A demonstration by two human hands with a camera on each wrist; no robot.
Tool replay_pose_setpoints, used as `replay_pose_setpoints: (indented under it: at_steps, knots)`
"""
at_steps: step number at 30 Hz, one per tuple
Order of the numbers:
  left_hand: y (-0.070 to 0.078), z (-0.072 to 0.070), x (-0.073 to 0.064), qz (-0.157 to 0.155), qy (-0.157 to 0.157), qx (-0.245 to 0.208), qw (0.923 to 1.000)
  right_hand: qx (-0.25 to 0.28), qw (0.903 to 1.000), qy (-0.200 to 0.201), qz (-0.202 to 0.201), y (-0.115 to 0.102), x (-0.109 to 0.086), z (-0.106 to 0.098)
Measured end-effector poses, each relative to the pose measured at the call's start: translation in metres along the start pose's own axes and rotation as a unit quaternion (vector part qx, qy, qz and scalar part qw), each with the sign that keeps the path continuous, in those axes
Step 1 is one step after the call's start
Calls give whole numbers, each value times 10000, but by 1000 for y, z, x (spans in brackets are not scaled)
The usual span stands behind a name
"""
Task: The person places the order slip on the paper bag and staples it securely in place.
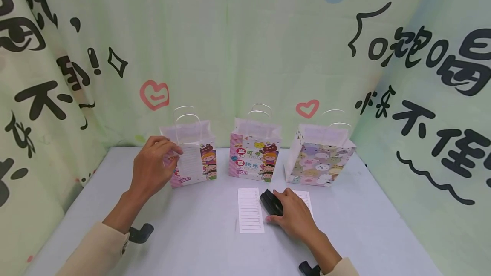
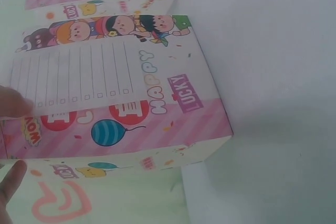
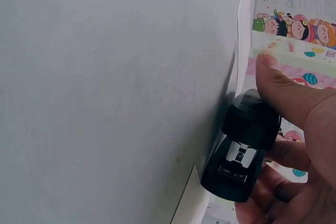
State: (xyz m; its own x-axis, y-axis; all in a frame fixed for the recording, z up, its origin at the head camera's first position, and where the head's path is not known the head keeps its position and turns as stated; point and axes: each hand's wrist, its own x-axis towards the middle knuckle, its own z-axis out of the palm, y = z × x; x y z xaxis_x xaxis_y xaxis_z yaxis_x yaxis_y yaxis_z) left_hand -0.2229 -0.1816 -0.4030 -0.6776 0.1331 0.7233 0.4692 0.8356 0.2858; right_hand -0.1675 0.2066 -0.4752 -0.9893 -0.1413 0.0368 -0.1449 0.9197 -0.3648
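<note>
Against the front of the left gift bag [image 1: 209, 173], my left hand [image 1: 155, 165] pinches a lined paper slip [image 1: 190, 161] at the bag's upper edge. The left wrist view shows the thumb [image 2: 14, 103] on the slip [image 2: 79, 77], which covers part of the printed front. My right hand [image 1: 295, 216] grips a black stapler [image 1: 271, 202] low over the table; its metal mouth shows in the right wrist view, where the stapler [image 3: 241, 150] lies between thumb and fingers. One lined slip [image 1: 251, 211] lies left of the stapler, and another [image 1: 304, 199] is partly hidden behind the right hand.
A matching pink gift bag [image 1: 255, 156] stands in the middle at the back of the white table [image 1: 184, 233]. To its right is a bag with animal faces [image 1: 320, 163]. All three have white loop handles. A printed curtain [image 1: 230, 54] hangs behind.
</note>
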Motion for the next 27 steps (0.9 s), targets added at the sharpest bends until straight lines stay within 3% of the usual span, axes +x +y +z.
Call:
replay_pose_setpoints:
  at_steps: [9,19,27]
  knots:
    - [2,0,-4,55,248,-22,9997,-162,9998,-72,95,1,0,-1]
    - [14,0,-1,254,1098,-194,9934,-507,9986,149,96,2,0,-1]
    - [36,10,8,738,1056,-321,9911,-61,9987,480,-180,-6,3,0]
